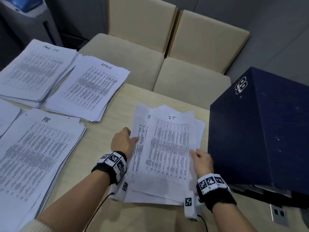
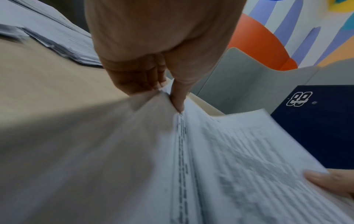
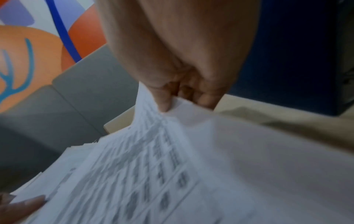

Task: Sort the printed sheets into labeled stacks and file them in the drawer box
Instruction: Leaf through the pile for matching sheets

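From above the person's head, a loose stack of printed sheets marked "IT" [image 1: 164, 148] lay on the pale table [image 1: 107, 128], just beside a dark blue drawer box [image 1: 260, 131] at the right. The left hand [image 1: 122, 142] gripped the stack's left edge, thumb on top, and the right hand [image 1: 201, 160] pinched its right edge. Three other labeled stacks sat well to the left: one marked "HR" [image 1: 38, 151], one marked "ADMIN" [image 1: 90, 87], and a third [image 1: 36, 71] whose heading I couldn't read. Two cream chairs [image 1: 192, 52] stood pushed up to the far side of the table.

At the left wrist, the left hand [image 2: 153, 63] had its thumb pressed on the sheets' [image 2: 229, 159] top face with the fingers curled beneath, so the paper was held tight. The blue box [image 2: 316, 121] showed at the right, bearing a white "88" mark.

At the right wrist, the right hand [image 3: 184, 75] held the blurred sheets [image 3: 153, 166] between thumb and curled fingers, raising that edge above the table [image 3: 287, 121].
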A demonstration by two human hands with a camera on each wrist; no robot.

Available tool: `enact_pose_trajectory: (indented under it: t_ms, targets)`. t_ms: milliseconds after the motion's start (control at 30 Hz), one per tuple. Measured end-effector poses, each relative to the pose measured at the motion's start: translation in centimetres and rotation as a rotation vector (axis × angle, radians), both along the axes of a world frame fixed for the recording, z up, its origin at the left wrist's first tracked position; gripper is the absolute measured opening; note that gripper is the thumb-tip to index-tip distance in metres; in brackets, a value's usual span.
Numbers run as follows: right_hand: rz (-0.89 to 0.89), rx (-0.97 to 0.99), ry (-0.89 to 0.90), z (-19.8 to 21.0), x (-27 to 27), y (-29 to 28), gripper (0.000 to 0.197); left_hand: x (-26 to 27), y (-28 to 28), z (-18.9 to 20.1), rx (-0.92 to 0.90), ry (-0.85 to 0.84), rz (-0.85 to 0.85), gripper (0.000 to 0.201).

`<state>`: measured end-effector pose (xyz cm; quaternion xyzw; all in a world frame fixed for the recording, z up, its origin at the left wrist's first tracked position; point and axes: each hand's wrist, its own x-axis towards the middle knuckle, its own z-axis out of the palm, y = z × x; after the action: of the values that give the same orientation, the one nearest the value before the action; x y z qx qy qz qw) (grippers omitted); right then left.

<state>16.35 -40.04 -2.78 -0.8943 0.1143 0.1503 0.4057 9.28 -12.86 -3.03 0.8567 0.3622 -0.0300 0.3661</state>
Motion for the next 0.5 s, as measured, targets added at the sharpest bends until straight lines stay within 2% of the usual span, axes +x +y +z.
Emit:
enact_pose_trajectory:
  t_ms: [67,133,233,300,400,467,500]
  targets:
    - [-0.041,-0.001,-0.033,0.6,-0.1,-0.6,0.02,0.2,0.9,-0.1,-0.033,-0.007,-0.065,0.036]
    - [-0.121,0.11,-0.014,0.8,-0.1,-1.0,0.022,0.6,1.6,0.3,-0.041,0.038,-0.185,0.042]
    - [-0.295,0.273,0.006,0.7,-0.8,-1.5,0.02,1.0,2.3,1.3,0.214,0.15,-0.371,0.054]
    - [-0.407,0.459,0.034,0.7,-1.5,-1.3,0.017,1.1,2.4,2.0,0.351,0.089,-0.41,0.061]
    - [-0.429,0.654,0.093,0.9,-3.0,-0.5,0.029,0.7,2.1,2.6,0.387,-0.025,-0.476,0.055]
    - [-0.389,0.692,0.105,1.3,-3.5,0.2,0.028,0.6,2.0,2.3,0.324,-0.098,-0.515,0.045]
    - [-0.379,0.682,0.109,1.2,-3.4,0.2,0.022,0.5,2.2,2.0,0.233,-0.152,-0.514,0.04]
